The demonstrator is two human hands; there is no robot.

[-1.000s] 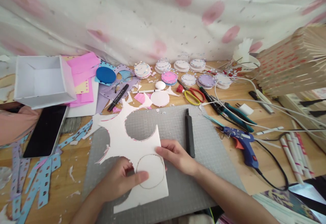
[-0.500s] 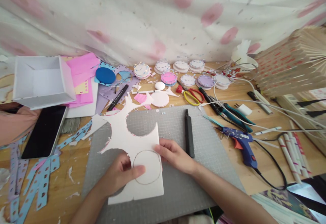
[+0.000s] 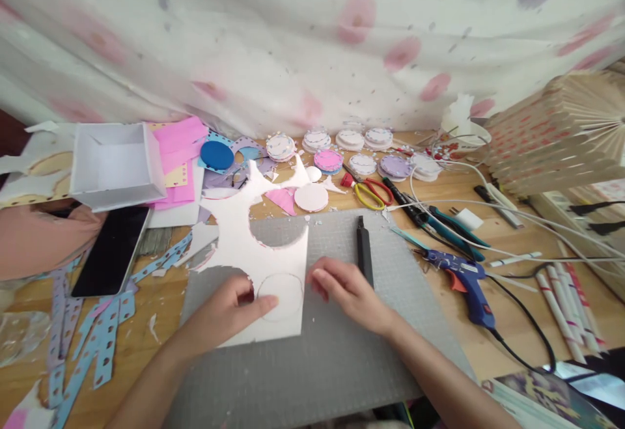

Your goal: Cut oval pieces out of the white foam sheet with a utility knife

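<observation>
A white foam sheet (image 3: pixel 254 247) with round cut-outs lies on the grey cutting mat (image 3: pixel 342 351); a pencil circle (image 3: pixel 280 295) is drawn near its lower edge. My left hand (image 3: pixel 224 315) pinches the sheet's left edge, thumb lying on the circle. My right hand (image 3: pixel 349 292) rests on the mat just beside the sheet's right edge, fingers curled and a little apart, holding nothing I can see. A black craft knife (image 3: pixel 362 251) lies on the mat just beyond the right hand.
Blue glue gun (image 3: pixel 463 279) with cable, glue sticks (image 3: pixel 561 305), scissors (image 3: pixel 368 193) and pliers (image 3: pixel 439 224) lie right. Stacked foam discs (image 3: pixel 342 142) line the back. White box (image 3: pixel 114 165), phone (image 3: pixel 112 250), pink paper and punched blue strips (image 3: pixel 97 344) lie left.
The foam sheet has been slid away from me and turned a little. My right hand has come off its right edge. The camera has tilted down slightly.
</observation>
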